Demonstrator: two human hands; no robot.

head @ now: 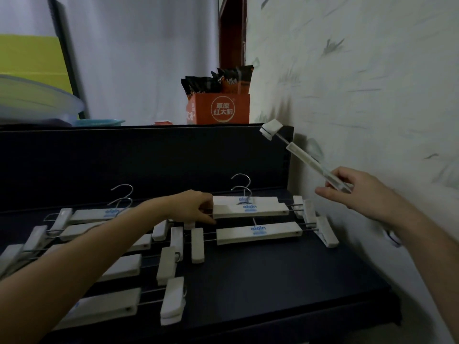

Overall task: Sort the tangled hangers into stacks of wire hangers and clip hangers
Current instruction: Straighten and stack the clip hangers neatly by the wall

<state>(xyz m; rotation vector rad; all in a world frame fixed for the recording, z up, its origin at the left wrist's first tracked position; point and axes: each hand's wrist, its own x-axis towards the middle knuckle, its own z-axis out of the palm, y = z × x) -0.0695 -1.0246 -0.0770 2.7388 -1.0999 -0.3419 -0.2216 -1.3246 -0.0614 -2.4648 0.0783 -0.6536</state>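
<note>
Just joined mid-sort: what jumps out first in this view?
The right hand holds a raised clip hanger beside the right wall. The left hand grips the end of the stacked clip hangers on the dark table; more white hangers sprawl leftward.

wall: pale patterned wallpaper is filling the right | backdrop: white curtain is hanging upper centre | furniture: dark table is spanning the bottom | clutter: orange box is sitting centre

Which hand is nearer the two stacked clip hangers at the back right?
Left. The left hand grips the stacked hangers at their left end; the right hand is raised to their right, holding another clip hanger.
</note>
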